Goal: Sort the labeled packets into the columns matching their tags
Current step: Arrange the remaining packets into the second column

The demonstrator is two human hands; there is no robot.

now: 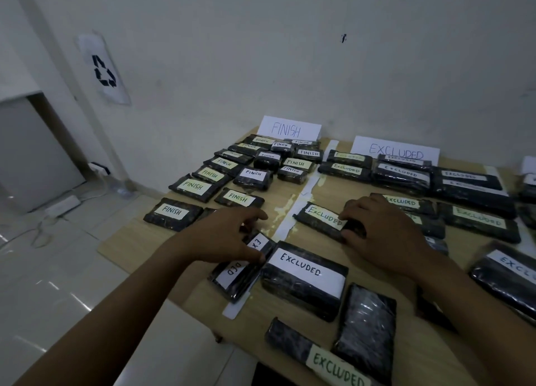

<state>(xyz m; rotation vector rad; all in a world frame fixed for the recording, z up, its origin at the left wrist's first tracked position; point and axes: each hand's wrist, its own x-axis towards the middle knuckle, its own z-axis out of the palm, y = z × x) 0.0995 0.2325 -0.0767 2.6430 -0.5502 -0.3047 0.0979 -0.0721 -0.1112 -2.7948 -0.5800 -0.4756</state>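
Black plastic-wrapped packets with paper tags lie on a wooden table. My left hand rests on a turned EXCLUDED packet that straddles the white divider strip; fingers curl over its top end. My right hand grips the near end of a green-tagged EXCLUDED packet just right of the strip. A large white-tagged EXCLUDED packet lies between my arms. The FINISH sign heads the left column, the EXCLUDED sign the right one.
Several FINISH packets fill the left column, several EXCLUDED packets the right. An untagged packet and another EXCLUDED packet lie near the front edge. The wall stands right behind the table; tiled floor and cables are at left.
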